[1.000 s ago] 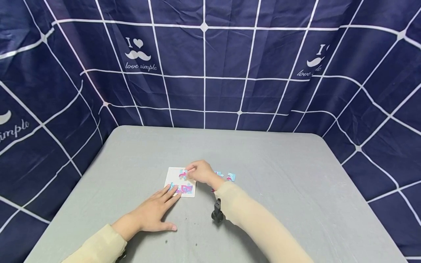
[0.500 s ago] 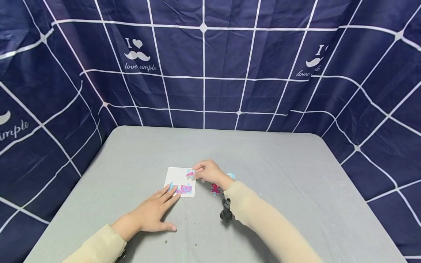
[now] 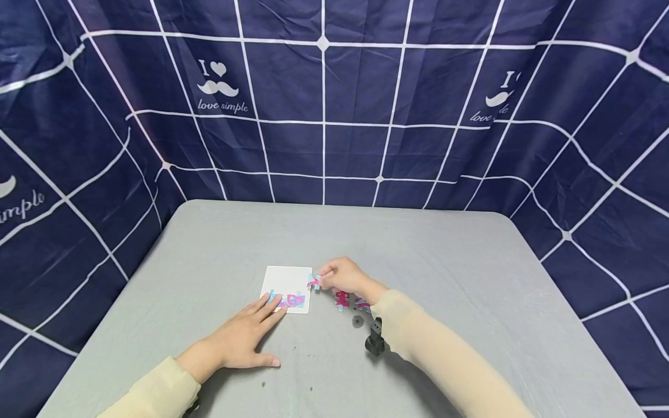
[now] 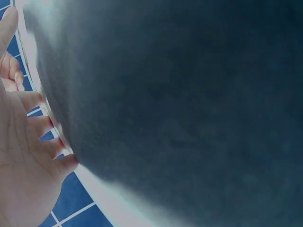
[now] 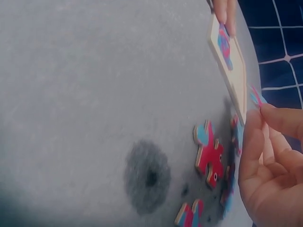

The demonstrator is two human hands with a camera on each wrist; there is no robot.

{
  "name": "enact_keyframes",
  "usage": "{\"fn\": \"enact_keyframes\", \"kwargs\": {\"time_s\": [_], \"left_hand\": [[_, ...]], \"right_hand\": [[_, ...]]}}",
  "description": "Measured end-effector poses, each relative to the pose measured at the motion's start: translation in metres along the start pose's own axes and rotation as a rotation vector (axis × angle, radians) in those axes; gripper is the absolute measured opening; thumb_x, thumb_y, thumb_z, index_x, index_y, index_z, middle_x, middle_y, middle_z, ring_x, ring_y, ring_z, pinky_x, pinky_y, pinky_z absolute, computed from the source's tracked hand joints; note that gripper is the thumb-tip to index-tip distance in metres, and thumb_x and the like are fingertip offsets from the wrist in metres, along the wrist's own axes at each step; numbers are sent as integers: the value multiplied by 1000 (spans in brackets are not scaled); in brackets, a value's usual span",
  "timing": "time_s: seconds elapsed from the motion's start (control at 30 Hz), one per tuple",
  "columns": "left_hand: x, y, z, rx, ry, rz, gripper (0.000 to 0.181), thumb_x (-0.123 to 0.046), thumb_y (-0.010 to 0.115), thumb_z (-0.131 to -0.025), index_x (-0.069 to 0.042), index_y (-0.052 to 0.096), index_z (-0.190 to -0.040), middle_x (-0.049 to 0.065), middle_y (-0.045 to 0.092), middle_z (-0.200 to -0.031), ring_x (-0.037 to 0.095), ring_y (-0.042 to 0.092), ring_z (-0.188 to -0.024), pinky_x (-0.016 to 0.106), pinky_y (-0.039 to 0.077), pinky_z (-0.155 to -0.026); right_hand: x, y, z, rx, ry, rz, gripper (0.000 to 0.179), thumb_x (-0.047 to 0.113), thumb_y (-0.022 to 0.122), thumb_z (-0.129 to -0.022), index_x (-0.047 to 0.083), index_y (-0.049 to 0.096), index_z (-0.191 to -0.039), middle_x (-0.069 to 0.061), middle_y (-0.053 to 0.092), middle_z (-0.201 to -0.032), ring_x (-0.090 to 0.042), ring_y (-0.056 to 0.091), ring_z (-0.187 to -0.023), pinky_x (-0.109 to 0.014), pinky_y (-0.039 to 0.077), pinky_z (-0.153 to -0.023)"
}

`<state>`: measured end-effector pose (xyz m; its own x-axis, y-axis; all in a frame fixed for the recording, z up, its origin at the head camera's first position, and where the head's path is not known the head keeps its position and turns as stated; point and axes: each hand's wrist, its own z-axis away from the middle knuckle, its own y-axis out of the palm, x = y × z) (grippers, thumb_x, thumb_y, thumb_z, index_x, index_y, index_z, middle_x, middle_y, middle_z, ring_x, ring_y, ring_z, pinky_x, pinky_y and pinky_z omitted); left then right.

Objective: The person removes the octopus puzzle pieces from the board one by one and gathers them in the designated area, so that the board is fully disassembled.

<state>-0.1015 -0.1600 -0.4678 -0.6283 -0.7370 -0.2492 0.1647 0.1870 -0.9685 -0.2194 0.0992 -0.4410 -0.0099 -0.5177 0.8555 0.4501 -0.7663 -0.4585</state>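
My right hand (image 3: pixel 346 276) pinches a blue and pink jigsaw piece (image 3: pixel 314 282) between thumb and fingertip, just off the right edge of a white puzzle board (image 3: pixel 288 275). In the right wrist view the held piece (image 5: pixel 257 97) is raised above the table. Spread flat, my left hand (image 3: pixel 243 337) rests with its fingertips on the board's lower left part. Joined purple and blue pieces (image 3: pixel 294 301) lie along the near side of the board, partly hidden by those fingers. The left wrist view shows the left palm (image 4: pixel 28 165), with none of the pieces visible.
Right of the board lie a red piece with eyes (image 3: pixel 342 299) and a pink and blue piece (image 3: pixel 362 304), partly under the right wrist. More pieces (image 5: pixel 229 187) overlap there in the right wrist view. A dark round spot (image 3: pixel 358 321) marks the grey table (image 3: pixel 418 249).
My right hand has moved right with the jigsaw piece, from over the board's upper part to just past its right edge. My left hand has stayed in place.
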Motion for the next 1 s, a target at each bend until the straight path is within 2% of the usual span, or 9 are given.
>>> {"fn": "enact_keyframes", "kwargs": {"time_s": [0.17,0.43,0.57,0.8,1.0], "left_hand": [[-1,-1,0,-4,1,-3,96,-69,56,-80,-5,34,-148,16,22,-154,38,16,-141,53,25,-108],[-2,-1,1,-49,24,-10,95,-69,56,-81,-2,37,-145,20,27,-152,42,21,-138,55,28,-105],[-2,-1,1,-40,21,-15,95,-69,56,-81,-3,37,-146,19,26,-152,41,20,-139,54,27,-106],[-1,0,1,-16,5,-17,96,-70,56,-80,-5,35,-147,17,24,-154,39,17,-140,53,26,-107],[0,1,1,-39,25,-21,95,-69,56,-80,-4,36,-146,18,25,-153,39,19,-139,53,28,-106]], "right_hand": [[-1,-4,5,33,17,29,24,0,70,-79,-2,69,-102,-6,69,-86,-15,66,-74,-29,55,-67],[-2,-6,10,83,84,20,17,-2,70,-80,-3,70,-97,-8,71,-79,-14,65,-66,-25,51,-57],[-2,-5,12,105,97,28,15,-2,71,-79,-3,70,-95,-8,71,-78,-15,66,-67,-27,53,-59],[-3,-3,14,100,92,69,13,0,73,-79,-1,71,-92,-7,71,-77,-16,68,-68,-28,54,-60],[-5,-1,13,89,91,67,13,-1,74,-78,-2,71,-90,-8,71,-76,-17,69,-67,-28,54,-58]]}}
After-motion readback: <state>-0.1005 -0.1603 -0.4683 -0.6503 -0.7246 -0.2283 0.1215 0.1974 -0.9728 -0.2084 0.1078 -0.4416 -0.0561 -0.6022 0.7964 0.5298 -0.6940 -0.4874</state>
